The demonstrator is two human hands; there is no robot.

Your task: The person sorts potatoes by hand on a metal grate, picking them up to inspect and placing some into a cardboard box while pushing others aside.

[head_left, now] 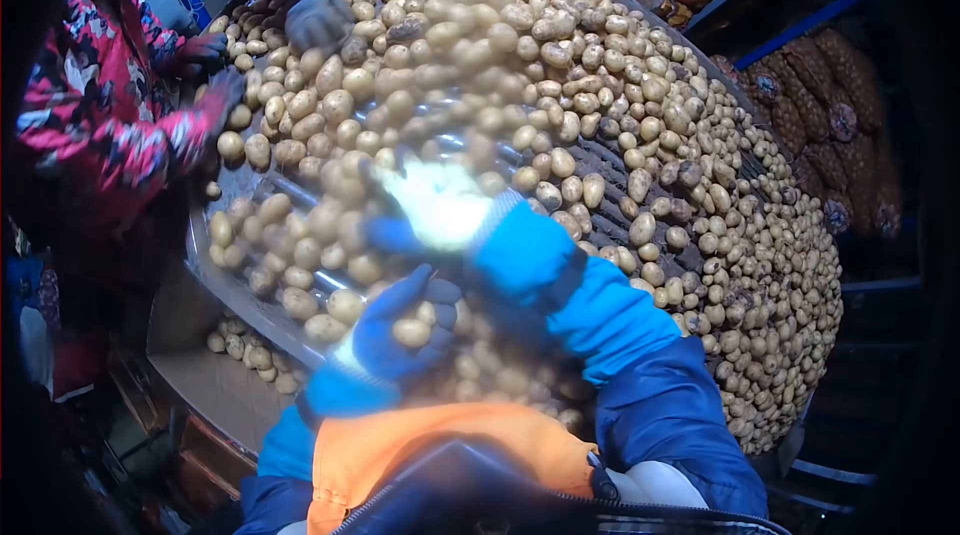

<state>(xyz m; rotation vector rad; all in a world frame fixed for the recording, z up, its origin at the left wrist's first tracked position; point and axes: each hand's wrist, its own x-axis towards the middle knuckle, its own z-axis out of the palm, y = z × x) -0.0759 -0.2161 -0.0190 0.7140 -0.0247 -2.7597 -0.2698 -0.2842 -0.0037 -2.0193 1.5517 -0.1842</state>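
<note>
Potato (pixel 411 332) sits in the cupped left hand (pixel 400 330), grip curled loosely around it, above the near edge of the sorting bed (pixel 600 205). Right hand (pixel 435 200) is blurred over the heap; grip unclear. Best kept cradled, not squeezed. Skin pale tan, smooth, oval.

Potato sorting line in a packing shed, wide conveyor (pixel 600 160) heaped with potatoes (pixel 560 65) ahead of both hands, gloved co-workers (pixel 100 105) beyond the left hand, filled net sacks (pixel 830 95) (stacked) far right.
</note>
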